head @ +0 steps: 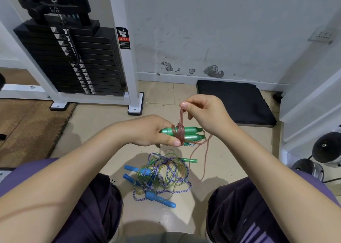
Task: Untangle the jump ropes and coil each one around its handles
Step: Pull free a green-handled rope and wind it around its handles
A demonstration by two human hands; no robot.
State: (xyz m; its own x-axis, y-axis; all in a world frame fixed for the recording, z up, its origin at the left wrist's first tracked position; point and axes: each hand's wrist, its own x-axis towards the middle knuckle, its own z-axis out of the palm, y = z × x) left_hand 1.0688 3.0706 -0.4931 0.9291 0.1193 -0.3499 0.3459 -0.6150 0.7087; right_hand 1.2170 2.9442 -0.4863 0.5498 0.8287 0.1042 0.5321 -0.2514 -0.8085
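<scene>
Bare forearms reach out over the knees, and the left hand [147, 130] grips the two green handles [186, 133] side by side. Above them the right hand [203, 113] pinches a loop of the pink rope [181, 117], already wound a few turns round the handles. She looks mid-coil; next comes drawing up the slack trailing toward the floor [96, 124] and wrapping again. Below lies the tangled pile [158, 176] with blue handles [156, 199], untouched.

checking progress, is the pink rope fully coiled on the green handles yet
Not fully: several turns of the pink rope wrap the green handles, but a length hangs loose.
</scene>
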